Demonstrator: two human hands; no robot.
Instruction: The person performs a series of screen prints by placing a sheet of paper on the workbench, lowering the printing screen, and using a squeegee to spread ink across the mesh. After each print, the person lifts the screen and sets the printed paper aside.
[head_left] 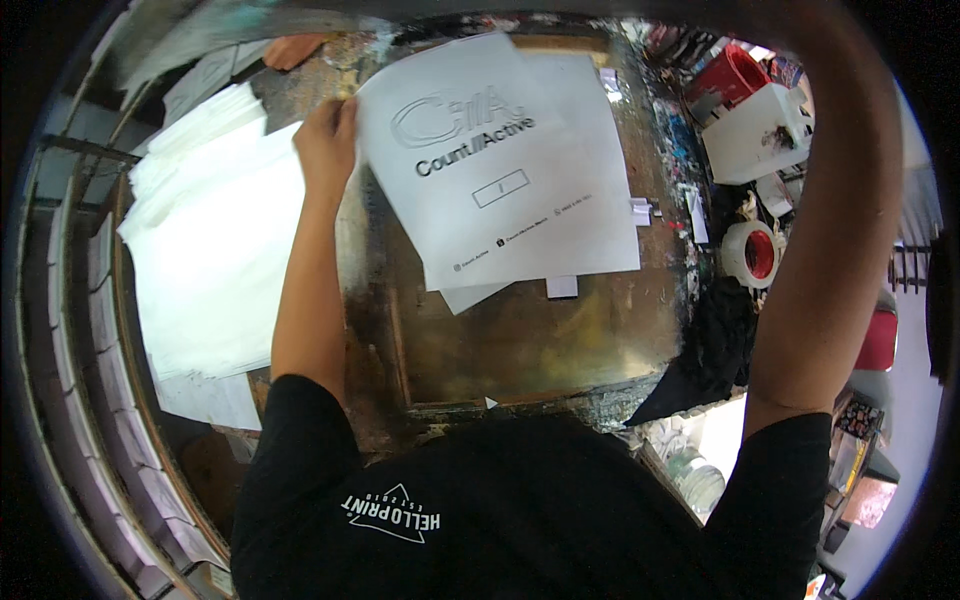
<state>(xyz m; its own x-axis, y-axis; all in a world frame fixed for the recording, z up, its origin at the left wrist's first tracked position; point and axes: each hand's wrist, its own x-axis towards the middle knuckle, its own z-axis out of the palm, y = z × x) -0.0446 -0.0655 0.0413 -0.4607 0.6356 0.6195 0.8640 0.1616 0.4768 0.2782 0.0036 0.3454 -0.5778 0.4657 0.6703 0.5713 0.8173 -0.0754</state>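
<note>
Our left hand reached forward over the table, its fingers closed on the upper left edge of a white printed sheet. We saw the sheet slanted across the brown, stained tabletop, with large outlined lettering near its upper edge, bold dark lettering below, a small rectangle at its middle and finer print along the bottom. A second white sheet lay beneath it, one corner showing past the lower edge. Our right forearm rose along the right side and passed beyond the upper edge of the view; the right hand lay outside it, so we could not tell how its fingers stood. Small white tabs stuck out beside the printed sheet, at its lower edge and to its right. To the left of the table's middle, just beside our left forearm, we observed a thick stack of white paper, its edges uneven. To the right stood a white jug with a dark smear, near a red tub. Below the jug were a roll of tape and a crumpled black cloth.
</note>
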